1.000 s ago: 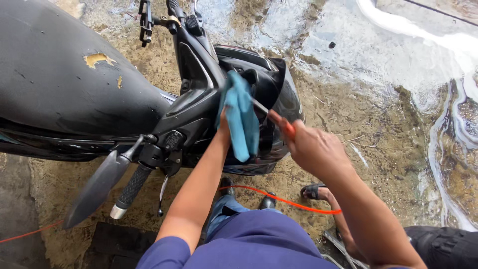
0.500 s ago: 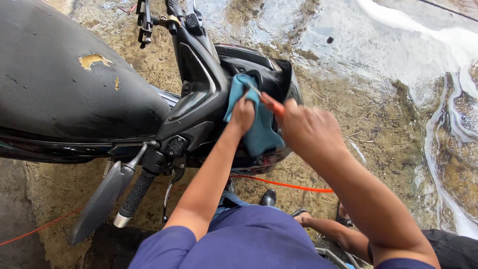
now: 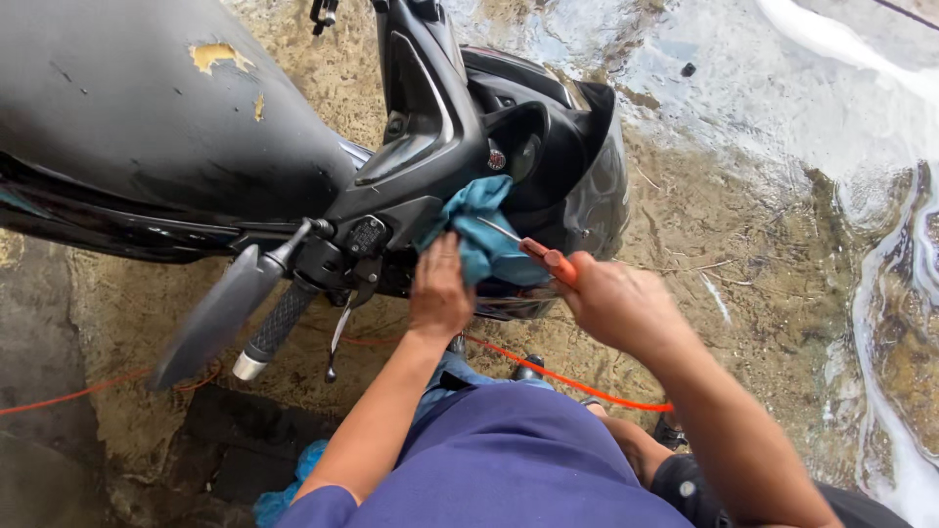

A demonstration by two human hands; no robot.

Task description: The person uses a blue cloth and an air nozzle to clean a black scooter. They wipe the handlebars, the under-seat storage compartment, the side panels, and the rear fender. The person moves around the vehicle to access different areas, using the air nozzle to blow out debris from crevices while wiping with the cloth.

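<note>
Against black scooter front panel [image 3: 430, 127], left hand [image 3: 440, 288] presses blue cloth [image 3: 484, 240] flat; right hand [image 3: 616, 303] clamped on orange-handled tool [image 3: 533, 252]. Wiping looks midway, floor [image 3: 743, 196] soapy.

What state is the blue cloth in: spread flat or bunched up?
Bunched up. The blue cloth lies crumpled in folds against the black scooter, pressed by the left hand.

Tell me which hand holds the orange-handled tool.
The right hand holds the thin orange-handled metal tool, its tip at the crumpled blue cloth. The left hand only presses that cloth against the black scooter.
</note>
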